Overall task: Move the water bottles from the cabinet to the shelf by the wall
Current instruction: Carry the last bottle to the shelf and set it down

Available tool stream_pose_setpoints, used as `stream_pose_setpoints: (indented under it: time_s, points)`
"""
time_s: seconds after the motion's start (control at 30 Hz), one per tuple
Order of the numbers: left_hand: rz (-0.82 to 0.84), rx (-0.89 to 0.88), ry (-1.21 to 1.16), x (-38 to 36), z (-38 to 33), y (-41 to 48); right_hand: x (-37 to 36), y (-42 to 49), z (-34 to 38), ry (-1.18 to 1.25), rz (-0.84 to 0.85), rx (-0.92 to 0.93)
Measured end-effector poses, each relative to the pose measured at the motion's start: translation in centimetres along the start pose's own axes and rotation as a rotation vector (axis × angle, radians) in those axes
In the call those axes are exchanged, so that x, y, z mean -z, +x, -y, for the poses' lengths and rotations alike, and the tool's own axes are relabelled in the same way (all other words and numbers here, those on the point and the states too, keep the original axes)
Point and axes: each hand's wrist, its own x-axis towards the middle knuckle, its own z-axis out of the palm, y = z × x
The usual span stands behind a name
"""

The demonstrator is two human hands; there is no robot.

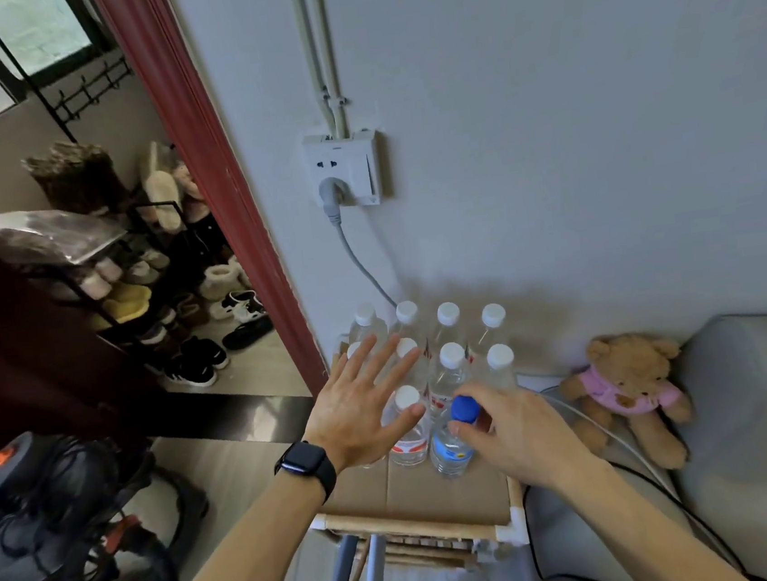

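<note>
Blue-capped water bottle (452, 448), lower centre of the frame, is standing on the shelf (420, 520) against the white-capped bottles (452, 358), right hand (520, 437) fingers (482, 393) pinching its neck, left hand (361, 411) hovering spread and released, the placing probably going best by seating the base flat before letting go.

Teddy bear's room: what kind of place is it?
Probably someone's home: a teddy bear sits against a grey cushion, and a shoe rack full of boots and slippers stands past the red door frame.
</note>
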Motion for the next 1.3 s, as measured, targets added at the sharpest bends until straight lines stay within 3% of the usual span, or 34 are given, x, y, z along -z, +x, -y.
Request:
stream_pose_setpoints:
  time_s: [0.47,0.83,1.3]
  points:
    - [0.012,0.023,0.029,0.0,-0.3,-0.1,-0.9,0.3,1.3,0.081,-0.139,-0.015]
    - [0.012,0.01,0.081,0.2,-0.4,0.1,1.0,1.6,0.6,-0.065,0.059,-0.003]
    - [0.002,-0.002,0.099,0.4,-0.4,0.1,0.7,1.1,1.2,-0.072,0.092,0.058]
